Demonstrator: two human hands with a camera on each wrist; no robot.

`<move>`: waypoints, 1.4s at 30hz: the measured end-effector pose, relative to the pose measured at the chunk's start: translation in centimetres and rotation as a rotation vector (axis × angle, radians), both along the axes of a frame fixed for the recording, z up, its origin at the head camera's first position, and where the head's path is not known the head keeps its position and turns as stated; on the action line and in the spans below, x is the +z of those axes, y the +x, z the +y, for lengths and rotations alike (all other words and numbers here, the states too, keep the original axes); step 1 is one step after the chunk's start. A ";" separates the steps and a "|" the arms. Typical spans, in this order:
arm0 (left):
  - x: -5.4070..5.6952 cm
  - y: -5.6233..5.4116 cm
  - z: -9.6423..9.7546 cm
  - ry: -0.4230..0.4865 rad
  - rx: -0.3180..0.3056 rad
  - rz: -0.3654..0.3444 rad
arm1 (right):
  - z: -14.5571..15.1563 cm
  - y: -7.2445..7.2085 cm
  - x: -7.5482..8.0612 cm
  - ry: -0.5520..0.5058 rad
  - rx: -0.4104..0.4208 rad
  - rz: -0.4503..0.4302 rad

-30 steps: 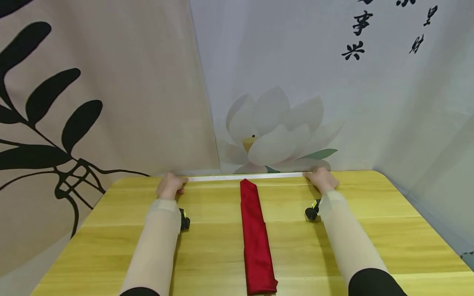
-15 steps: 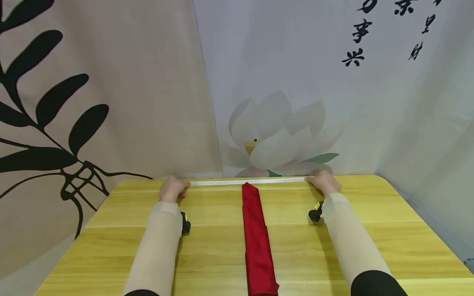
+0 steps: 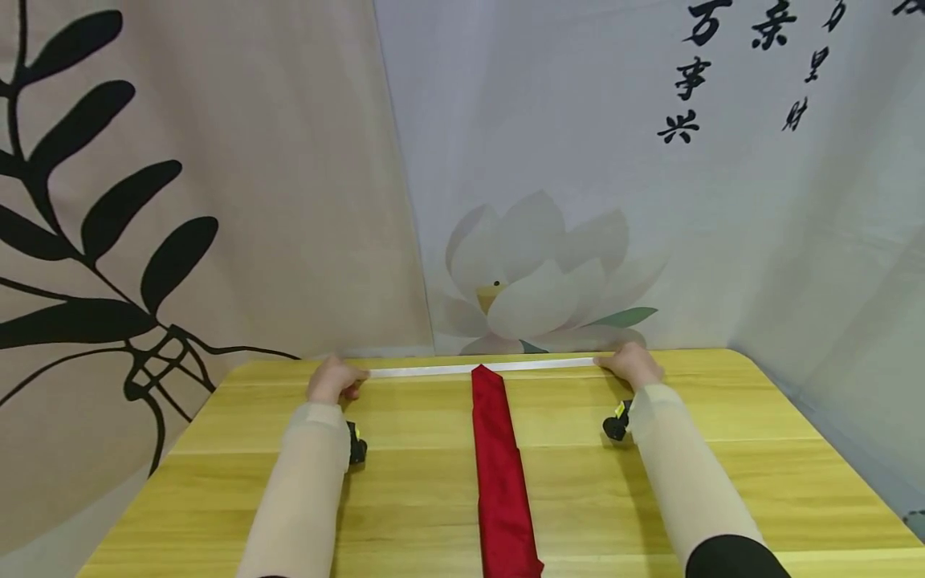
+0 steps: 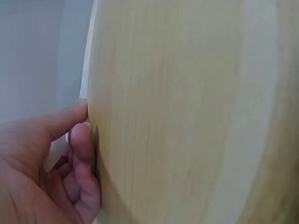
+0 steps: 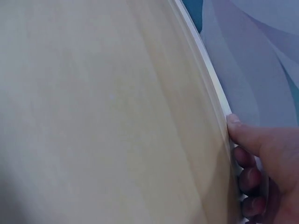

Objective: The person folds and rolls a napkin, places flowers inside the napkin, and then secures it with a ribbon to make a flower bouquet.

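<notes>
A narrow white ribbon [image 3: 426,371] stretches straight between my two hands along the table's far edge. My left hand [image 3: 334,380] pinches its left end between thumb and fingers. In the left wrist view, a short tail of ribbon [image 4: 55,156] sticks out below that thumb. At the other end, my right hand [image 3: 632,365] pinches the ribbon [image 5: 210,70], its thumb on top and fingers curled beneath. A red satin cloth [image 3: 499,474], folded into a long strip with a pointed far tip, lies lengthwise between my forearms. Its tip reaches the ribbon.
The wooden table [image 3: 744,449] spreads around my arms, with rounded far corners. Close behind it hangs a pale curtain [image 3: 303,201] printed with leaves, a lotus and black characters. Small black wrist devices [image 3: 617,421] sit on the inner sides of both sleeves.
The head view has tipped up slightly, so the table sits lower in it. The ribbon, still pulled straight, lies a little farther in from the table's far edge.
</notes>
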State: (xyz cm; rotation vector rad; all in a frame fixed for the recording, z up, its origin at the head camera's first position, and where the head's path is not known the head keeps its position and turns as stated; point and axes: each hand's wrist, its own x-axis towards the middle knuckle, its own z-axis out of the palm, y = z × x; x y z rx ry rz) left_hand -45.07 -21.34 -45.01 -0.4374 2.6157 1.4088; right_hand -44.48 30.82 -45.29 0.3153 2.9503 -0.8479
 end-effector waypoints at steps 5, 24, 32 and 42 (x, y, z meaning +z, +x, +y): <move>0.2 0.3 0.0 0.016 -0.022 0.002 | 0.2 0.2 0.2 0.020 0.002 0.005; -0.4 1.5 -0.5 -0.037 -0.057 -0.008 | 0.5 1.8 0.0 0.034 0.060 -0.023; -0.2 2.3 -0.6 -0.012 -0.046 -0.007 | 0.4 2.4 -0.1 0.029 0.048 -0.032; -0.6 3.0 -0.7 0.006 -0.038 -0.026 | 0.1 3.7 0.3 0.003 0.047 -0.025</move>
